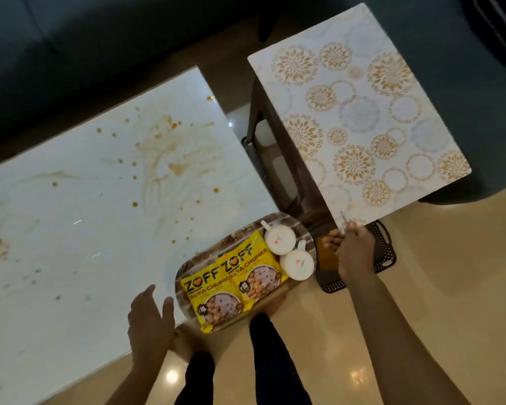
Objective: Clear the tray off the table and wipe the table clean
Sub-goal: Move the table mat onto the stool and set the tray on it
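Note:
An oval brown-patterned tray rests on the near right corner of the white marble table and overhangs its edge. On the tray lie two yellow ZOFF snack packets and two white cups. Orange-brown stains and drips are spread over the tabletop. My left hand hovers with fingers spread just left of the tray, holding nothing. My right hand pinches the near corner of a white mat with gold floral circles, to the right of the tray.
Under the patterned mat stands a dark brown side-table frame. A black perforated basket with something orange inside sits on the glossy beige floor below my right hand. A dark sofa runs behind the table. My dark-trousered legs stand at the table corner.

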